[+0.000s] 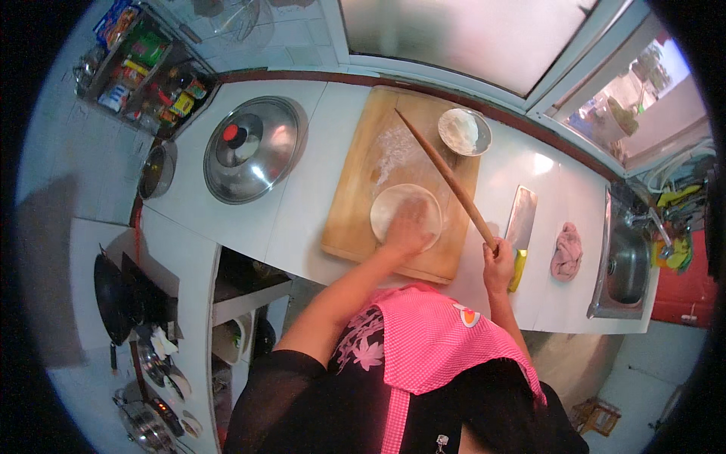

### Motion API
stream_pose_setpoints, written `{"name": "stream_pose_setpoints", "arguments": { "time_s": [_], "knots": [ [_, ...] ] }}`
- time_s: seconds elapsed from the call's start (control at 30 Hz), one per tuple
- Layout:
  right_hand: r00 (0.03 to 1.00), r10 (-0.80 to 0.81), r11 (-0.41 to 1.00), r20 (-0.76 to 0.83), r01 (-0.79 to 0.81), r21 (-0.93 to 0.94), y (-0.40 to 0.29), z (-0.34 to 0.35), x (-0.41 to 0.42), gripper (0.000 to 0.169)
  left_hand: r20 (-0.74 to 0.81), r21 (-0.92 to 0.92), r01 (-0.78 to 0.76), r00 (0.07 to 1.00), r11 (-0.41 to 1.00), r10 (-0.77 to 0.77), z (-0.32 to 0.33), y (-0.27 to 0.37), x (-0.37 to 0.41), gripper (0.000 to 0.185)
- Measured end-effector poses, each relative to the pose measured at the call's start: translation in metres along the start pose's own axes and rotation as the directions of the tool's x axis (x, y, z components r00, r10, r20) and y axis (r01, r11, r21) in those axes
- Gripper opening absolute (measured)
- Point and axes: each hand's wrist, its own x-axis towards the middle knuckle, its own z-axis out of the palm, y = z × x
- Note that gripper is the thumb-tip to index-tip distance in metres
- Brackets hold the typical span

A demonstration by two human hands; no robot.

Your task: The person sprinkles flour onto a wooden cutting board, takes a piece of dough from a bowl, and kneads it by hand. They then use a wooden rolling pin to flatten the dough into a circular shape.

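Note:
A round, flattened sheet of dough (381, 214) lies on the near part of a wooden board (354, 227). My left hand (409, 227) rests palm down over the dough, its fingers blurred and holding nothing. In my right hand (498, 264) is the thick lower end of a long tapered wooden rolling pin (448, 176). The pin slants up and to the left across the board, its thin tip near the far side. White flour (395, 148) is smeared on the wood beyond the dough.
A bowl of flour (460, 130) sits at the board's far right corner. To the right are a cleaver (520, 218), a pink cloth (566, 253) and a metal sink (627, 267). A domed pan lid (255, 150) lies left, near a shelf of packets (144, 74).

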Motion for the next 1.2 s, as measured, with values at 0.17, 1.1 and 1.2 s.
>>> {"name": "stream_pose_setpoints", "arguments": {
  "time_s": [0.17,1.1,1.2],
  "knots": [
    [0.998,-0.035,0.999,0.047,0.034,0.017,0.001,0.001,-0.006,0.013,0.044,-0.048,-0.351,0.935,0.935,0.353,0.016,0.022,-0.034,0.073],
    [0.989,-0.052,0.989,0.138,0.07,-0.132,-0.015,0.004,-0.039,0.019,0.127,-0.004,-0.307,0.944,0.952,0.305,-0.044,-0.038,-0.076,0.071],
    [0.977,-0.088,0.988,0.195,0.111,-0.111,-0.016,0.007,-0.047,0.024,-0.036,-0.021,-0.233,0.972,0.972,0.232,-0.069,-0.056,-0.089,0.068]
  ]
}}
